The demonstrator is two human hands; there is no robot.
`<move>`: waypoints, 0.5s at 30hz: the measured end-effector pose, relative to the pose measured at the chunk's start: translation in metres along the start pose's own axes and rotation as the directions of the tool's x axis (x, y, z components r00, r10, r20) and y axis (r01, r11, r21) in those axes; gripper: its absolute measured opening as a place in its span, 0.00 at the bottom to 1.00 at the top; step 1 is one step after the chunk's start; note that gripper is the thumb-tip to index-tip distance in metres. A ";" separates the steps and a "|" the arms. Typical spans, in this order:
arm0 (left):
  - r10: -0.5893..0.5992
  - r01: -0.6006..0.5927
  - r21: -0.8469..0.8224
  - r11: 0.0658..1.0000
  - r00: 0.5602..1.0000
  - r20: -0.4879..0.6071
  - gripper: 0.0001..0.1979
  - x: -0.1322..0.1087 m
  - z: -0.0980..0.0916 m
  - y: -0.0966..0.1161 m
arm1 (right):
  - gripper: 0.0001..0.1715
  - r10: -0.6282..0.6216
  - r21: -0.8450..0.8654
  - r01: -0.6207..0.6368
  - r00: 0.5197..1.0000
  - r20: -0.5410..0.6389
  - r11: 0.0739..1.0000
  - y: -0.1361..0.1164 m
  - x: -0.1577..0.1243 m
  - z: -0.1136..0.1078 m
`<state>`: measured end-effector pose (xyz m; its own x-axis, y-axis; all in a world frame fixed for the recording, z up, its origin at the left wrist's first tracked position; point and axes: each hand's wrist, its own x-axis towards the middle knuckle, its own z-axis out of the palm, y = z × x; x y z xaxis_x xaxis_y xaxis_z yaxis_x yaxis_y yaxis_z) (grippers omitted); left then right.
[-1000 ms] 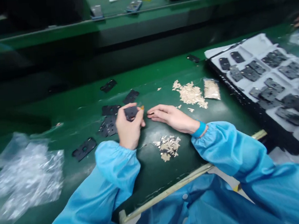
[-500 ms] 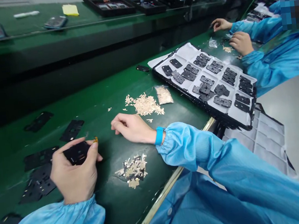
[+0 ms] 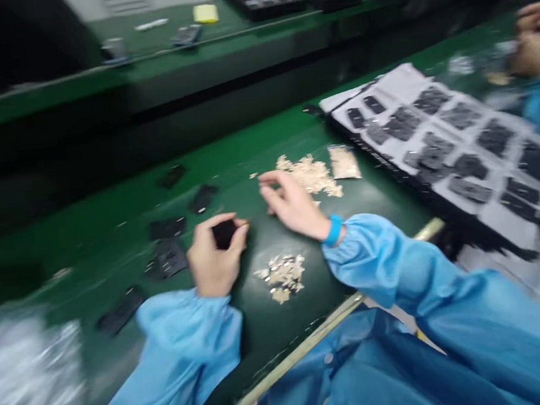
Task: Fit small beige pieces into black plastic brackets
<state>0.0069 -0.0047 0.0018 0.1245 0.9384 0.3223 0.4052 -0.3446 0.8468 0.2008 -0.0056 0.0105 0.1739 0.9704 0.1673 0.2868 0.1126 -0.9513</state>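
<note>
The left hand (image 3: 213,261) gripped a black plate (image 3: 224,234) between thumb and curled fingers, while the right hand (image 3: 295,207), fingers loosely bent, grip unclear, pointed leftward beside beige pieces (image 3: 313,171)

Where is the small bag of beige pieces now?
In the head view, the bag lies right of centre, between the loose beige pile and the lined tray.

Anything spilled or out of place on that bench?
Mildly: a beige piece lies stray, left of the larger beige pile; one dark part lies just outside the tray holding similar ones. Blur would hide finer damage.
</note>
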 end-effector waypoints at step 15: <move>0.151 -0.143 -0.109 0.984 0.986 0.074 0.22 -0.001 0.000 -0.016 | 0.23 0.393 0.174 -0.663 0.612 0.687 0.728 -0.022 -0.004 -0.013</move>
<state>-0.0003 -0.0001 -0.0121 0.2511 0.8748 0.4143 0.2823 -0.4756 0.8331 0.2060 -0.0149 0.0339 -0.4279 0.7845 -0.4489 -0.0702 -0.5240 -0.8488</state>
